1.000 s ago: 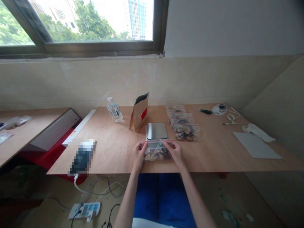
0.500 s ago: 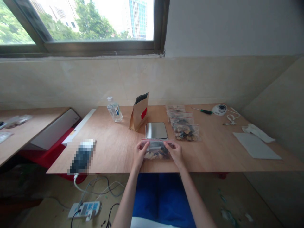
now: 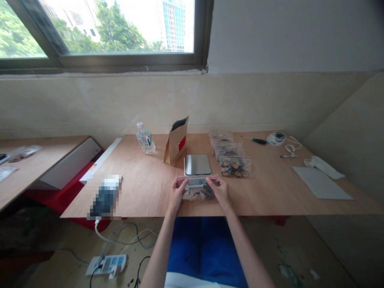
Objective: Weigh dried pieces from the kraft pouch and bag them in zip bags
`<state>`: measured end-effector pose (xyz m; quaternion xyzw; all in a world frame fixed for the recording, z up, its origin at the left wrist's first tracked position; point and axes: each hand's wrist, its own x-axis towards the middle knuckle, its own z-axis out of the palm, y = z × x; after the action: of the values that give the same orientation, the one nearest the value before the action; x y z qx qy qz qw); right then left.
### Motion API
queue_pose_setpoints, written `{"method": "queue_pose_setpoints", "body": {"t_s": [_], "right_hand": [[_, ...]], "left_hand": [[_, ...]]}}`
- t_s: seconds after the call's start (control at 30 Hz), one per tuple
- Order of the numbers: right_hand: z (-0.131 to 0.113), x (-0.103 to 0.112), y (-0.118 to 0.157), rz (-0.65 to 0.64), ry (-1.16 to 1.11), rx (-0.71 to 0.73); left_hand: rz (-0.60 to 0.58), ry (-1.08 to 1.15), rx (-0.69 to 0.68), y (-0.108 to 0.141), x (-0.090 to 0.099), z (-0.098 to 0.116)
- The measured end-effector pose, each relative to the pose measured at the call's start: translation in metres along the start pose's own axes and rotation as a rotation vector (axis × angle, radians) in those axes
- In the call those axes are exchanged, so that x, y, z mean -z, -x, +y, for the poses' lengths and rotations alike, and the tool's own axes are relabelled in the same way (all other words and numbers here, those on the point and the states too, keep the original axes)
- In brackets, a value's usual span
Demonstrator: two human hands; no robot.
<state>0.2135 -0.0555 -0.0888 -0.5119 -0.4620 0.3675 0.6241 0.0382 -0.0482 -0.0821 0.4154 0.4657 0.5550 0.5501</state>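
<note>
A clear zip bag (image 3: pixel 198 193) with a red top strip and dried brown and dark pieces lies near the table's front edge. My left hand (image 3: pixel 178 193) pinches its upper left corner, thumb on top. At the upper right corner my right hand (image 3: pixel 220 192) grips it the same way. Just behind the bag sits a scale (image 3: pixel 197 164) with a bare metal plate. More filled zip bags (image 3: pixel 235 167) overlap in a row to the right of the scale. A brown paper pouch (image 3: pixel 177 145) with a red label stands upright behind the scale, to its left.
A water bottle (image 3: pixel 145 139) stands at the back left, and a phone (image 3: pixel 105 197) with a cable lies at the front left. Rightward are a green screwdriver (image 3: pixel 259 141), a dome camera (image 3: pixel 276 138), a white cloth (image 3: pixel 324 167) and a grey sheet (image 3: pixel 322 183).
Both hands keep hold of the bag's top corners and have hardly moved. The whole view has shifted very slightly.
</note>
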Motion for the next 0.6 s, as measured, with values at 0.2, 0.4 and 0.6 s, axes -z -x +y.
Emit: {"method": "queue_pose_setpoints", "body": {"t_s": [0.2,0.4,0.6], "right_hand": [[-0.0063,-0.0007,0.0022,-0.021,-0.065,-0.116],[-0.0048,-0.0051,0.0039,-0.089,-0.035,-0.134],[-0.0072,-0.0078,0.0052,-0.083,-0.029,-0.059]], "left_hand": [[-0.064,0.004,-0.010,0.0037,-0.0022,0.0082],[-0.084,-0.111,-0.081,0.0018,-0.0018,0.0054],[-0.096,-0.116,-0.060,0.0021,0.0006,0.0036]]}}
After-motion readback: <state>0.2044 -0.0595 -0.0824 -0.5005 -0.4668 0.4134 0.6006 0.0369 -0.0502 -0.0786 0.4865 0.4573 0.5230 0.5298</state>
